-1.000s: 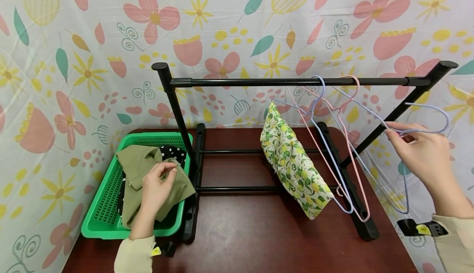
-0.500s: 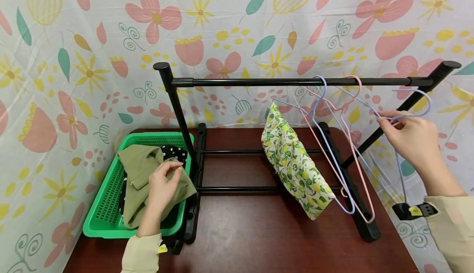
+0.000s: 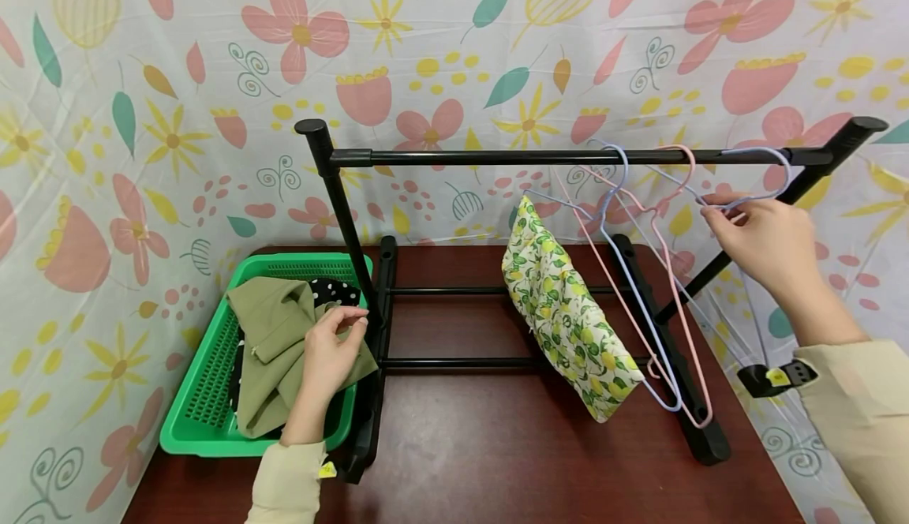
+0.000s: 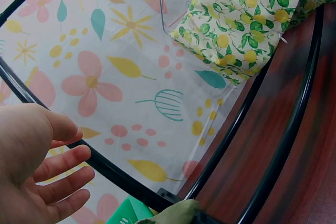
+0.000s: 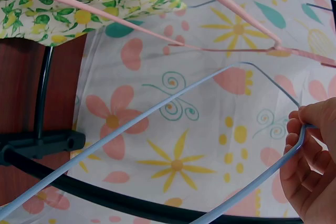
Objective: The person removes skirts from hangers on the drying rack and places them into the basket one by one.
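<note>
My right hand (image 3: pixel 770 244) pinches a blue hanger (image 3: pixel 787 173) just below its hook, and the hook lies at the black top bar (image 3: pixel 490 159) near its right end. The right wrist view shows thumb and fingers of that hand (image 5: pixel 312 156) on the hanger's neck (image 5: pixel 302 129). My left hand (image 3: pixel 332 354), holding nothing, is over the olive cloth (image 3: pixel 273 334) in the green basket (image 3: pixel 192 398); its fingers are loosely bent in the left wrist view (image 4: pixel 44 166). A lemon-print cloth (image 3: pixel 564 311) hangs on a blue hanger (image 3: pixel 625 271) beside a pink one (image 3: pixel 671 271).
The black rack's left post (image 3: pixel 344 216) rises beside the basket, and its right foot (image 3: pixel 699 437) stands near the table's right side. Two lower bars (image 3: pixel 454 364) cross above the brown table (image 3: pixel 454 445). A black dotted cloth (image 3: pixel 334 292) lies in the basket. Behind is a floral curtain (image 3: pixel 440 35).
My right hand has moved left and up with the blue hanger, bringing its hook to the top bar. My left hand has shifted right, across the olive cloth.
</note>
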`<state>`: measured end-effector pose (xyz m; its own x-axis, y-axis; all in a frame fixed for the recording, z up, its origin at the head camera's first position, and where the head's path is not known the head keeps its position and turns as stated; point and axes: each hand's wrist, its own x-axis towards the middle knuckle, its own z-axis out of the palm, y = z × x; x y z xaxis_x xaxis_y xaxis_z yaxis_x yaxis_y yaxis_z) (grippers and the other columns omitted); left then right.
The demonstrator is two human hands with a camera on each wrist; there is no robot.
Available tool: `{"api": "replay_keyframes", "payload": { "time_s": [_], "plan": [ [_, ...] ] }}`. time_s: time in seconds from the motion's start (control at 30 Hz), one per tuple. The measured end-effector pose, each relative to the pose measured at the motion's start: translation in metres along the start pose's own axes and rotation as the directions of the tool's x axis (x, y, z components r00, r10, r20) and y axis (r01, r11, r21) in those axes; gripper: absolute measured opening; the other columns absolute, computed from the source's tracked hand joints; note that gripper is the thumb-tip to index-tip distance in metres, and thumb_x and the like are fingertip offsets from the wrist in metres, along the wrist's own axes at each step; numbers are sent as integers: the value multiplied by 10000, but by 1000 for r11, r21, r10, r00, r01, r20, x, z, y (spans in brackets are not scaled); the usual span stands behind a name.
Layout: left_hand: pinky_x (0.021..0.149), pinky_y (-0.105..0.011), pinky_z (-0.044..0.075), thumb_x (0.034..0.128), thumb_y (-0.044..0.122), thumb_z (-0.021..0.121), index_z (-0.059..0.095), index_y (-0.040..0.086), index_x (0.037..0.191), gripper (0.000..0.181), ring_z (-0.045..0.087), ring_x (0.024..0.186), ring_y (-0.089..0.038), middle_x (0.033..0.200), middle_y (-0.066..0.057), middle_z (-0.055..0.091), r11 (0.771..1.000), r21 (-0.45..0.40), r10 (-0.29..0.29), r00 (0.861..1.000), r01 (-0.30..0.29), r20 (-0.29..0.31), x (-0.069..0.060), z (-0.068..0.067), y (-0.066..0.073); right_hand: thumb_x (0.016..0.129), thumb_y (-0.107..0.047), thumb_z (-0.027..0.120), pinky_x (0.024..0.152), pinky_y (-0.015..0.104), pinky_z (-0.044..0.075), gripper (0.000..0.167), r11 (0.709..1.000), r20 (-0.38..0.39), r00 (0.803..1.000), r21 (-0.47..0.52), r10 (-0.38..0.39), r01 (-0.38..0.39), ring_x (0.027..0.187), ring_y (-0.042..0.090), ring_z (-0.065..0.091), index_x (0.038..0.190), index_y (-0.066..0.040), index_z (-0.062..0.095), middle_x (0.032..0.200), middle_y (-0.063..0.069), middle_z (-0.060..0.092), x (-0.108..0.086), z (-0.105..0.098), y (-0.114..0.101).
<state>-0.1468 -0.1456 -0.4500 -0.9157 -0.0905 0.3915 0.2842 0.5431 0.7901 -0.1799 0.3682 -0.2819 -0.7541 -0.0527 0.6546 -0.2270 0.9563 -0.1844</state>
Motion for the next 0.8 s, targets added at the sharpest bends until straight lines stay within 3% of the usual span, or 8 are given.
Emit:
{"api": "replay_keyframes", "payload": {
  "time_s": [0.17, 0.3, 0.37, 0.47, 0.57, 0.67, 0.8],
  "plan": [
    [791, -374, 514, 853, 56, 625, 687, 115, 929, 115, 621, 884, -213, 948, -61, 655, 1000, -16, 16, 1000, -16, 2, 0, 2, 2, 844, -194, 590, 348, 242, 218, 437, 1000, 26, 1000, -12, 5, -4, 370, -128, 229, 427, -66, 576, 658, 173, 662, 7, 4, -4],
    [792, -367, 514, 855, 52, 622, 689, 114, 924, 115, 619, 881, -217, 946, -67, 653, 1000, -21, 14, 1000, -14, 13, 0, 4, 4, 867, -222, 556, 351, 279, 232, 436, 998, 99, 994, -35, 46, -42, 343, 10, 285, 461, -70, 591, 541, 129, 609, 13, 7, -6],
    [799, -370, 512, 858, 57, 619, 687, 123, 925, 116, 617, 882, -216, 946, -68, 651, 1000, -21, 9, 1000, -9, 22, -1, 5, 5, 870, -231, 550, 361, 292, 251, 417, 997, 133, 989, -39, 67, -62, 345, 78, 323, 497, -52, 604, 411, 52, 503, 16, 8, -6],
    [807, -386, 509, 863, 64, 615, 685, 127, 929, 115, 614, 884, -217, 945, -68, 648, 1000, -25, -3, 999, 4, 36, -1, 7, 5, 867, -241, 554, 376, 301, 272, 407, 996, 174, 981, -42, 89, -82, 357, 143, 368, 513, -43, 589, 349, -50, 400, 18, 9, -6],
    [810, -395, 508, 869, 75, 612, 683, 136, 931, 112, 613, 892, -214, 948, -59, 648, 1000, -23, -18, 999, 19, 45, 0, 9, 4, 869, -243, 554, 374, 307, 282, 387, 995, 209, 973, -35, 100, -94, 363, 149, 386, 559, -23, 623, 398, 10, 487, 19, 11, -7],
    [802, -389, 510, 874, 94, 615, 681, 143, 938, 104, 614, 906, -210, 959, -51, 646, 999, -15, -30, 998, 31, 54, 1, 12, 4, 882, -249, 541, 375, 313, 292, 354, 993, 249, 961, -22, 117, -115, 375, 140, 403, 682, 5, 686, 574, 146, 618, 21, 13, -7],
    [783, -386, 514, 870, 104, 621, 684, 141, 940, 101, 617, 903, -215, 959, -52, 647, 999, -4, -33, 998, 33, 54, 3, 17, 5, 886, -280, 539, 389, 319, 301, 346, 989, 293, 944, -28, 150, -148, 411, 165, 440, 778, 3, 706, 653, 176, 639, 22, 15, -8]
  ]
}}
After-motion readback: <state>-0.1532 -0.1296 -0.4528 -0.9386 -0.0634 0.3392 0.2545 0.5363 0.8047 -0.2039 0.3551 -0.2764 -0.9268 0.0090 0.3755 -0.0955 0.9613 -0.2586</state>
